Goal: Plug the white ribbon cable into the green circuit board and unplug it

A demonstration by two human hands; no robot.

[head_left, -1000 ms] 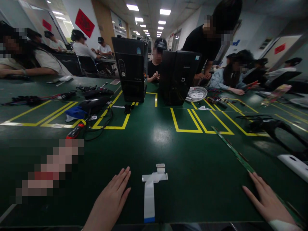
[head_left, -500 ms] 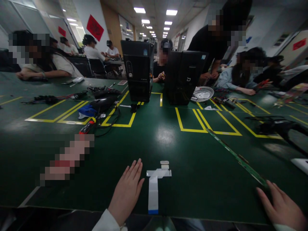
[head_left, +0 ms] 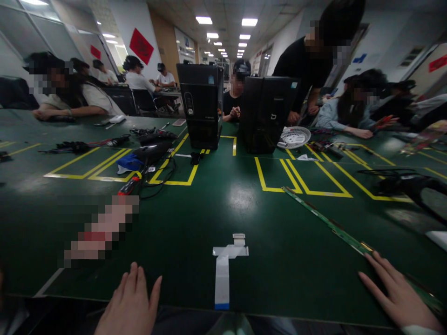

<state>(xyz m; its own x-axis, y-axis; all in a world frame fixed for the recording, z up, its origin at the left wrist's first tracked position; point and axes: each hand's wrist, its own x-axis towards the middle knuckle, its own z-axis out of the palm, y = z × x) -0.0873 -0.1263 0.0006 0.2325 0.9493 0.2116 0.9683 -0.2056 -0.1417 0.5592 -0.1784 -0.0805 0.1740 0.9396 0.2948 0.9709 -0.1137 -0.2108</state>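
My left hand [head_left: 129, 302] is over the front edge of the green table [head_left: 174, 260], fingers stretched out and holding nothing. My right hand [head_left: 398, 291] lies with its fingers extended and thumb apart across a long, narrow green circuit board strip [head_left: 321, 216], seemingly touching it. The strip slants from the yellow tape lines down to the right, and the hand covers part of it. Between my hands, a flat white ribbon cable [head_left: 222, 281] with a blue end rests on the table. It is folded into a cross shape, with a small connector [head_left: 239, 236] at its far end.
Two black computer towers [head_left: 200, 107] [head_left: 268, 114] stand across the table. A screwdriver with a red and black handle [head_left: 128, 185] lies left, near cables and a blue item [head_left: 130, 163]. A white basket [head_left: 295, 137] sits behind the right tower. Several people sit around; one person [head_left: 300, 65] stands.
My left hand has moved left and toward me, away from the ribbon cable. My right hand has shifted slightly left and farther over the circuit board strip, whose far end has swung left.
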